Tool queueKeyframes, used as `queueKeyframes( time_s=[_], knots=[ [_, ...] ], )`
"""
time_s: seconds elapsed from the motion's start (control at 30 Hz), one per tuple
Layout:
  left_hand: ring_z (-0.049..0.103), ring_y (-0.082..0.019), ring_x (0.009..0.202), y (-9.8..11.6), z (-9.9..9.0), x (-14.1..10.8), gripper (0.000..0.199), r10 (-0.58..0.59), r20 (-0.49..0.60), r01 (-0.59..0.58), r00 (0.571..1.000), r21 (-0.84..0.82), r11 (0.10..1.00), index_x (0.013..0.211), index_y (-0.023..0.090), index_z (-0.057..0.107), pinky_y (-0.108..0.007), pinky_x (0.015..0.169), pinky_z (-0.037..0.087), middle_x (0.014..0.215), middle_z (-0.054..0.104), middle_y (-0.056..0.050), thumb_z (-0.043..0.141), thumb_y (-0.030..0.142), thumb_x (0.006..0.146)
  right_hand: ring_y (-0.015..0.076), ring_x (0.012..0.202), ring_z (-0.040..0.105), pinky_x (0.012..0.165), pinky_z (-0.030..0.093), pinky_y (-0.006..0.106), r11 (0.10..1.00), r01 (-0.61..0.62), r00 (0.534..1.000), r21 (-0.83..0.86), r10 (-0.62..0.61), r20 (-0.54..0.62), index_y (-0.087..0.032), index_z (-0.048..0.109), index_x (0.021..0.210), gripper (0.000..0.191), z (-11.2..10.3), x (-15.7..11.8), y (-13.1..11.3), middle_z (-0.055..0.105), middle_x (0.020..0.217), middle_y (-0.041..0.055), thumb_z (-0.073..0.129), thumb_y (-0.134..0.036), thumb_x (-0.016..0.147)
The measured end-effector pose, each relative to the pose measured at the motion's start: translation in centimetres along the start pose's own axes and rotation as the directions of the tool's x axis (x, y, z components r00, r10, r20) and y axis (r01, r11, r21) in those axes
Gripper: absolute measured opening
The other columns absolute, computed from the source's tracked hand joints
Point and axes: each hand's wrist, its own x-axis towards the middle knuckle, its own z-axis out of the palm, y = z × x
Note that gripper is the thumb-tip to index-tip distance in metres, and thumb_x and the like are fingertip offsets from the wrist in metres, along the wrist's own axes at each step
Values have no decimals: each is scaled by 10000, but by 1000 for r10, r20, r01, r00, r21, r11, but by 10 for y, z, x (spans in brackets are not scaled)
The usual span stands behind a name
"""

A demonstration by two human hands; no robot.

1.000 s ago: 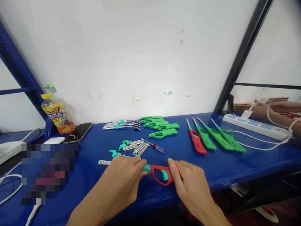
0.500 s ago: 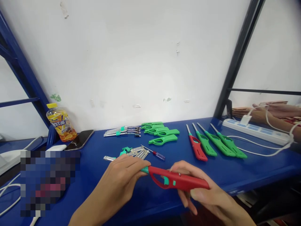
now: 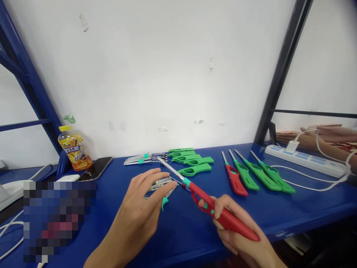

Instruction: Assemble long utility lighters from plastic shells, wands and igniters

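My right hand (image 3: 237,227) is wrapped round the red handle of a long-nosed gas lighter (image 3: 232,221), with a finger inside its trigger loop. The lighter tilts up to the left, and its silver tube ends near some wired metal tubes (image 3: 139,162). My left hand (image 3: 142,208) hovers apart from the lighter, fingers spread and holding nothing I can see. Under and behind its fingers lie small metal parts (image 3: 161,182) and a teal plastic piece (image 3: 165,203), partly hidden. Most of a screwdriver is covered by the lighter.
Green handle shells (image 3: 196,170) lie by the wall. One red lighter (image 3: 236,182) and several green lighters (image 3: 263,175) rest at the right. A power strip (image 3: 306,160) with white cables, a phone (image 3: 96,169) and a drink bottle (image 3: 75,150) surround them. Another person's arms (image 3: 329,137) show far right.
My left hand has let go of the lighter's tube end and opened. The lighter has swung from nearly level to pointing up and left, its silver tube now uncovered.
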Motion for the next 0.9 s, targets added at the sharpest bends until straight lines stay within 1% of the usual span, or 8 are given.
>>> queueKeyframes(
  time_s=[0.13,0.3,0.4,0.5,0.6,0.8,0.9],
  knots=[
    [573,-189,1213,-8,-12,1,401,-1,-47,0,999,-18,1000,1239,206,652,-356,1044,457,1173,684,-51,482,-80,1015,103,579,249,535,191,249,999,32,992,-29,-35,-123,-237,607,867,292,2,1,-5,456,721,-46,858,-368,794],
    [579,-167,1065,-10,-18,3,354,0,-49,-1,999,-21,1000,1174,189,663,-327,923,473,1095,670,-43,478,-69,1019,118,591,240,545,201,258,998,34,986,-48,-42,-164,-227,571,778,349,7,2,-9,485,709,-23,884,-381,758],
    [576,-168,1032,-9,-17,3,343,1,-35,-2,999,-30,1000,1141,189,673,-332,894,470,1076,673,-40,478,-64,1016,109,596,251,557,219,256,998,45,983,-40,-51,-178,-213,549,745,401,11,2,-11,578,785,7,906,-397,734],
    [578,-164,998,-8,-17,3,344,8,-28,-9,1000,-32,999,1127,192,676,-329,868,471,1060,679,-35,474,-63,1013,96,601,272,561,222,251,998,54,981,-30,-58,-185,-197,542,737,428,13,3,-12,660,923,40,911,-414,731],
    [582,-163,973,-7,-17,4,345,12,-28,-13,1000,-34,999,1119,193,678,-325,841,476,1046,680,-35,478,-64,1008,80,601,281,562,216,249,999,43,981,-13,-44,-187,-185,527,730,448,14,4,-13,679,1038,49,920,-401,720],
    [595,-184,1003,-7,-17,2,356,-7,-8,7,1000,-49,999,1167,204,655,-356,863,500,1069,683,-49,485,-63,1003,86,602,251,561,194,261,998,30,990,-47,-36,-135,-191,495,719,457,12,4,-13,674,1035,64,884,-427,754],
    [595,-190,1001,-7,-16,0,360,-1,-20,0,1000,-50,999,1177,207,647,-362,856,500,1063,683,-49,487,-62,1001,86,595,239,565,193,266,999,22,992,-46,-28,-124,-191,510,725,448,9,4,-12,660,978,49,881,-438,766]
  ],
)
